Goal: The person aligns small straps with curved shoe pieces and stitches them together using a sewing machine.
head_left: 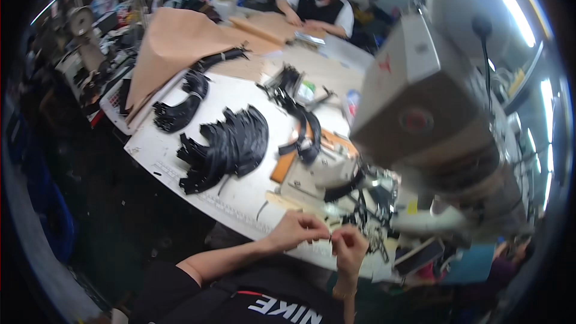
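At the near edge of the white table (157, 150), my left hand (298, 230) and my right hand (349, 246) meet with fingertips pinched. Something small and dark shows between them, too small to make out. Just beyond lie black scraps (377, 241) and the metal bed (300, 183) of a sewing machine (432, 102). A curved black strip (345, 188) rests by the machine's working area. Farther left on the table, a large fanned pile of black strips (237, 141) is spread out.
The machine's bulky head fills the right side. Another black strip bundle (180, 108) lies left, with more strips (309, 135) on an orange board (282, 168). Brown paper (180, 36) covers the far left. A person (321, 6) sits across the table.
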A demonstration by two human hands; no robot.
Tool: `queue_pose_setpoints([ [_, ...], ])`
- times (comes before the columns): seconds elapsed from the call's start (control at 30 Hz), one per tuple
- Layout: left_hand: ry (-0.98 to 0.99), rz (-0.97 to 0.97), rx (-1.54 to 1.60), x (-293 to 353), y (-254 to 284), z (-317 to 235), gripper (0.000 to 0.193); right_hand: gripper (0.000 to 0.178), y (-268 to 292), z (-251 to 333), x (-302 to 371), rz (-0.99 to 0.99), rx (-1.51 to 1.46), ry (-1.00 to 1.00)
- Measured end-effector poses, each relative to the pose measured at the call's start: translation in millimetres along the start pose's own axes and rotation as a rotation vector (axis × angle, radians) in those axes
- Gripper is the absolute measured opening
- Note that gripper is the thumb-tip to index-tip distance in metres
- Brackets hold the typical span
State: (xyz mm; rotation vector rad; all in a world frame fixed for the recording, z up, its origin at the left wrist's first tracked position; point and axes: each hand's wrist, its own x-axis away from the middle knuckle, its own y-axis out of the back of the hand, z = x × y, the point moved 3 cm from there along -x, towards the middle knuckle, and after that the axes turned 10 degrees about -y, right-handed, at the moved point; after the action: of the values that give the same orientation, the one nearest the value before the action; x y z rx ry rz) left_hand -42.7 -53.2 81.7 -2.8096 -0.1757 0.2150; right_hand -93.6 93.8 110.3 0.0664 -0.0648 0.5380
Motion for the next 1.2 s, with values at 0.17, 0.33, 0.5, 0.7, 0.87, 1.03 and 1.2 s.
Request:
queue_pose_setpoints([
  [0.17, 0.122, -0.036, 0.418, -7.2, -8.3, -14.9, 0.008, 0.004, -3.3, 19.4, -14.4, 0.026, -0.067, 0.058],
  [0.33, -0.028, -0.059, 0.179, -1.4, -12.3, -12.5, 0.018, 0.005, -3.1, 12.1, -11.8, 0.075, -0.092, 0.046],
  [0.5, -0.029, -0.076, 0.044, -1.7, -19.0, -21.3, 0.024, 0.007, 5.9, 8.1, -4.3, 0.094, -0.116, 0.035],
  [0.7, 0.041, -0.036, 0.055, -5.1, -20.5, -20.7, 0.016, 0.008, 10.5, 8.1, -4.4, 0.106, -0.075, 0.058],
  [0.87, 0.169, -0.018, 0.311, -9.9, -15.1, -12.0, 0.015, 0.009, 11.5, 11.5, -7.0, 0.163, -0.096, 0.042],
  [1.03, 0.133, 0.006, 0.24, -12.1, -13.5, -12.8, 0.016, 0.013, 12.7, 10.4, -7.8, 0.144, -0.174, 0.047],
  [1.2, -0.023, -0.045, -0.004, -12.9, -18.0, -30.9, 0.009, 0.011, 15.4, 17.0, -14.1, 0.048, 0.183, 0.251],
])
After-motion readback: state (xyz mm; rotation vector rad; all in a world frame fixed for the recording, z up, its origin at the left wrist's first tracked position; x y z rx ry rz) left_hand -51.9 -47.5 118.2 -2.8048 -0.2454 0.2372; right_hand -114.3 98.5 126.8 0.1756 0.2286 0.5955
